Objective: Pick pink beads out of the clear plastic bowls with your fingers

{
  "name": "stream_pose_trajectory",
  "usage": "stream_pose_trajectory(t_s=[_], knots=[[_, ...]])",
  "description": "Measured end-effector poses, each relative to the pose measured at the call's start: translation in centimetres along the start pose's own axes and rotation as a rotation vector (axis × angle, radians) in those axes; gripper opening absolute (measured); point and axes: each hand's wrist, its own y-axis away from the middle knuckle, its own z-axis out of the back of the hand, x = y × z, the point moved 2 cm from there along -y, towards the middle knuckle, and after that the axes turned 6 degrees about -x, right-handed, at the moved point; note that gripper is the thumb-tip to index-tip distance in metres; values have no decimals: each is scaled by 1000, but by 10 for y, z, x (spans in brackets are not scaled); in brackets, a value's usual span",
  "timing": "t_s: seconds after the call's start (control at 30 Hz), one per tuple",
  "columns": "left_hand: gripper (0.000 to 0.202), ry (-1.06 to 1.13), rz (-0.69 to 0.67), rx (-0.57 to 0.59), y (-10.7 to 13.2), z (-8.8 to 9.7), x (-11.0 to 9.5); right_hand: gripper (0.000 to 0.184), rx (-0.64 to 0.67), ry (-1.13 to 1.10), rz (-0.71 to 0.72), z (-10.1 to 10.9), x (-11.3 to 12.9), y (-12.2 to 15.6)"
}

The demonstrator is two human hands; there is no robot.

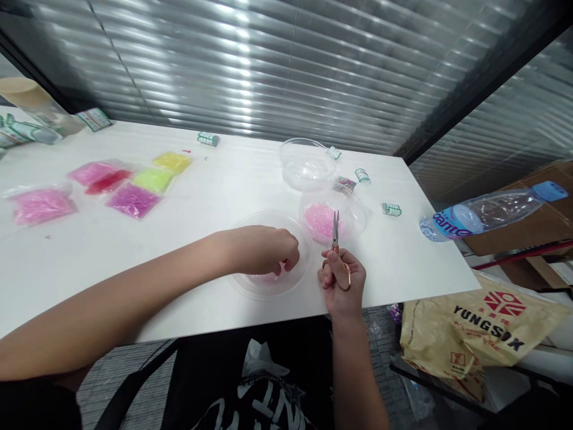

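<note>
My left hand (266, 249) is over a shallow see-through plastic dish (305, 272), with its fingers curled down and pinched together near the pink bits (265, 278) in it. Whether anything is between those fingertips is hidden. In my right hand (344, 283) is a small pair of scissors (335, 232) with copper-coloured handles, its blades pointing up and nearly together. Just behind the scissors stands a see-through plastic bowl (358, 218) holding pink beads (320, 221).
Another see-through bowl (307, 170) stands behind, beside a packet of multicoloured beads (344, 183). Bags of pink (42, 205), purple (133, 200) and yellow (172, 161) material lie left. A water bottle (490, 214) is at the right edge; a printed sack (474, 328) lies below.
</note>
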Motion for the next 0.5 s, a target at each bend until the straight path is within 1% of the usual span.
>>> stream_pose_trajectory(t_s=[0.17, 0.3, 0.4, 0.5], knots=[[17, 14, -6, -82, 7, 13, -2, 29, -16, -20, -7, 0, 0, -1], [13, 10, -30, -173, 12, 23, -1, 27, 3, -35, 14, 1, 0, 0], [15, 49, -45, -270, 14, 29, 4, 26, 99, -25, 67, 4, 0, 5], [17, 78, -55, -363, 16, 33, 9, 23, 269, 51, 87, 9, -1, 10]])
